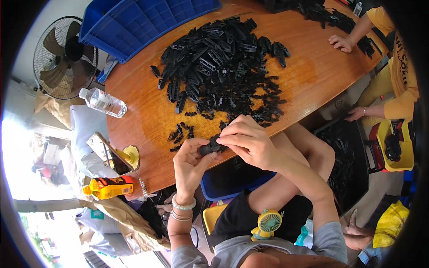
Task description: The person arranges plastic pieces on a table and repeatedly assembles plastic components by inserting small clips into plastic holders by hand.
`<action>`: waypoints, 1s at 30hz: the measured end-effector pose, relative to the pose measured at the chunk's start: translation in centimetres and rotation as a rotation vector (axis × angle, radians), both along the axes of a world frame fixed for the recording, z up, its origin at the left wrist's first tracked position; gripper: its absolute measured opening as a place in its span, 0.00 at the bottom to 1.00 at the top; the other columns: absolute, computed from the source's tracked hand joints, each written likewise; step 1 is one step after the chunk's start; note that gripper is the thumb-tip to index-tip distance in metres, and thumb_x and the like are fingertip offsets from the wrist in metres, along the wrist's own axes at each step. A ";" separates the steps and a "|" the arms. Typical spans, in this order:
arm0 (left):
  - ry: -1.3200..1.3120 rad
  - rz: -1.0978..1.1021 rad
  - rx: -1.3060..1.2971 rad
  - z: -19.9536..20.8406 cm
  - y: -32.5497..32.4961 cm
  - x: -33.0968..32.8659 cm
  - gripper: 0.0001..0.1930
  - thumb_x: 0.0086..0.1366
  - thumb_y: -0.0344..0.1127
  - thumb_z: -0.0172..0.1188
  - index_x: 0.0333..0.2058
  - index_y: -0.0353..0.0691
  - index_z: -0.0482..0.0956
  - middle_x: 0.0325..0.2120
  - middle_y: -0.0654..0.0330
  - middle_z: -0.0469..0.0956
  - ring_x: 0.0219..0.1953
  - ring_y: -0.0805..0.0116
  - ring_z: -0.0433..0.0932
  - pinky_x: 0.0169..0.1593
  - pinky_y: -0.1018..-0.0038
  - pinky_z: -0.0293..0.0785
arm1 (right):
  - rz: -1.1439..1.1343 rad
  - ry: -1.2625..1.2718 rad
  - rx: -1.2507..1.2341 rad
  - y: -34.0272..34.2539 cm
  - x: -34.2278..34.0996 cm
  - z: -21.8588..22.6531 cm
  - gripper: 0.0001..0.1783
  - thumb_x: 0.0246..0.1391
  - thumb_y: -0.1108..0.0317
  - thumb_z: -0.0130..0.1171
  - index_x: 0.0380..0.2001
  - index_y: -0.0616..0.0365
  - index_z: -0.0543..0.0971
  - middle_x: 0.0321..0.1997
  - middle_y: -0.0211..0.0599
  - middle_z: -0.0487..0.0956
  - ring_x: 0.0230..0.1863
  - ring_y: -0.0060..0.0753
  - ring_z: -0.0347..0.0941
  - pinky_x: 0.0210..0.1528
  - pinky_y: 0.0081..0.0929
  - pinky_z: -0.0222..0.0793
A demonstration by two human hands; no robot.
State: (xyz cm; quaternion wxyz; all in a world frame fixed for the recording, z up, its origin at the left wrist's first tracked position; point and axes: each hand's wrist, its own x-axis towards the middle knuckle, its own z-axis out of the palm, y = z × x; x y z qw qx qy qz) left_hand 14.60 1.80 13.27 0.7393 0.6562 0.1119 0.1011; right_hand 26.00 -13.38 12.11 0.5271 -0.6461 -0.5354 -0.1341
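Observation:
My left hand [190, 161] pinches a small black plastic part [209, 147] between thumb and fingers at the table's near edge. The fingertips of my right hand [246, 142] close on the same part's right end; whether they grip a second, smaller piece is hidden. Just beyond my hands, small black clips [263, 109] are scattered on the wooden table [149, 129]. Behind them rises a large heap of long black plastic parts [210, 53]. A few loose black pieces [181, 132] lie left of my fingers.
A blue crate [147, 24] stands at the back left, near a fan [67, 58]. Along the left edge are a clear bottle [103, 102], a phone [107, 154] on a stand and an orange drink bottle [109, 187]. Another person's hand [342, 43] rests at the far right.

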 end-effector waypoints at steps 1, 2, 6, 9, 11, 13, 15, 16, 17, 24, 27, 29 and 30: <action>0.028 -0.017 -0.024 0.2 0.1 -0.1 0.15 0.56 0.13 0.54 0.43 0.27 0.66 0.33 0.51 0.77 0.35 0.66 0.80 0.41 0.75 0.78 | 0.008 0.016 0.024 0.2 -0.1 -0.1 0.12 0.41 0.80 0.63 0.33 0.59 0.78 0.33 0.33 0.75 0.35 0.36 0.70 0.36 0.29 0.65; 0.029 -0.015 -0.023 0.3 0.2 -0.2 0.15 0.56 0.13 0.54 0.43 0.27 0.66 0.33 0.51 0.77 0.35 0.66 0.80 0.41 0.75 0.78 | 0.014 0.032 0.049 0.4 -0.2 -0.2 0.11 0.41 0.77 0.63 0.33 0.59 0.78 0.32 0.32 0.74 0.36 0.36 0.69 0.36 0.30 0.64; 0.088 -0.043 -0.139 1.1 0.0 0.0 0.15 0.57 0.15 0.55 0.44 0.27 0.67 0.34 0.52 0.77 0.36 0.65 0.80 0.40 0.76 0.79 | -0.005 0.006 0.012 0.0 -0.4 -0.1 0.11 0.41 0.77 0.63 0.32 0.59 0.78 0.33 0.32 0.74 0.36 0.35 0.69 0.36 0.30 0.64; 0.086 -0.028 -0.151 0.7 -0.4 0.4 0.14 0.58 0.16 0.56 0.43 0.28 0.68 0.33 0.53 0.77 0.36 0.66 0.80 0.39 0.77 0.79 | -0.078 -0.143 -0.056 -0.9 -0.5 -0.1 0.11 0.41 0.77 0.62 0.33 0.60 0.78 0.33 0.32 0.74 0.36 0.34 0.69 0.35 0.30 0.64; 0.065 -0.002 -0.118 -0.2 -0.5 0.3 0.14 0.58 0.17 0.56 0.43 0.28 0.68 0.33 0.54 0.77 0.35 0.68 0.80 0.38 0.78 0.79 | -0.040 -0.106 -0.053 -0.8 -0.8 -0.5 0.12 0.41 0.77 0.62 0.34 0.60 0.78 0.34 0.31 0.75 0.37 0.33 0.69 0.37 0.30 0.65; 0.039 0.070 -0.069 -0.9 -0.6 -0.1 0.12 0.58 0.17 0.56 0.41 0.30 0.68 0.32 0.57 0.76 0.32 0.71 0.79 0.37 0.80 0.77 | -0.011 -0.028 -0.038 -0.2 -0.7 -1.2 0.13 0.41 0.77 0.63 0.34 0.60 0.78 0.36 0.33 0.75 0.37 0.33 0.70 0.38 0.28 0.66; 0.046 0.106 -0.123 -0.8 -0.9 0.0 0.11 0.57 0.17 0.57 0.38 0.31 0.69 0.31 0.61 0.75 0.29 0.75 0.77 0.34 0.82 0.75 | -0.009 0.034 -0.035 -0.3 -0.7 -1.2 0.13 0.42 0.78 0.64 0.35 0.59 0.79 0.37 0.34 0.76 0.38 0.33 0.71 0.38 0.26 0.66; 0.012 0.109 -0.060 -1.1 -0.8 -0.2 0.11 0.56 0.17 0.58 0.37 0.32 0.69 0.31 0.61 0.74 0.29 0.76 0.77 0.33 0.83 0.75 | -0.007 0.295 -0.076 -0.4 -1.0 -1.1 0.13 0.43 0.75 0.65 0.36 0.60 0.79 0.37 0.35 0.77 0.38 0.31 0.71 0.38 0.25 0.66; -0.025 0.106 0.002 -1.2 -0.8 -0.1 0.11 0.56 0.17 0.58 0.37 0.32 0.70 0.31 0.62 0.74 0.30 0.77 0.77 0.33 0.83 0.74 | -0.010 0.552 -0.115 -0.7 -1.1 -0.6 0.14 0.44 0.73 0.66 0.37 0.60 0.79 0.36 0.35 0.77 0.37 0.29 0.72 0.37 0.23 0.66; 0.082 0.091 -0.036 -0.5 -1.6 -1.0 0.10 0.55 0.18 0.59 0.36 0.32 0.71 0.27 0.60 0.77 0.26 0.77 0.77 0.32 0.83 0.74 | 0.084 0.623 -0.183 -2.0 -1.6 -1.5 0.16 0.47 0.68 0.65 0.37 0.65 0.77 0.31 0.37 0.76 0.28 0.26 0.72 0.30 0.23 0.69; 0.078 0.099 -0.038 -0.9 -1.7 -1.7 0.09 0.56 0.18 0.58 0.36 0.31 0.71 0.27 0.58 0.77 0.26 0.75 0.77 0.33 0.82 0.75 | 0.079 0.602 -0.185 -1.9 -2.3 -1.6 0.15 0.47 0.67 0.66 0.36 0.65 0.77 0.29 0.38 0.76 0.27 0.28 0.73 0.29 0.23 0.69; 0.096 0.088 -0.110 -1.7 -1.6 -2.0 0.13 0.54 0.21 0.62 0.38 0.31 0.72 0.31 0.57 0.78 0.31 0.74 0.77 0.36 0.80 0.76 | 0.043 0.547 -0.177 -1.8 -2.6 -1.6 0.14 0.47 0.68 0.66 0.35 0.65 0.78 0.28 0.39 0.76 0.27 0.30 0.74 0.29 0.23 0.69; 0.095 0.089 -0.111 -1.7 -1.3 -2.1 0.13 0.54 0.21 0.62 0.38 0.31 0.72 0.31 0.57 0.78 0.31 0.74 0.77 0.36 0.80 0.76 | 0.044 0.546 -0.178 -2.0 -2.5 -1.7 0.14 0.47 0.68 0.66 0.35 0.65 0.78 0.28 0.39 0.76 0.27 0.30 0.74 0.29 0.23 0.69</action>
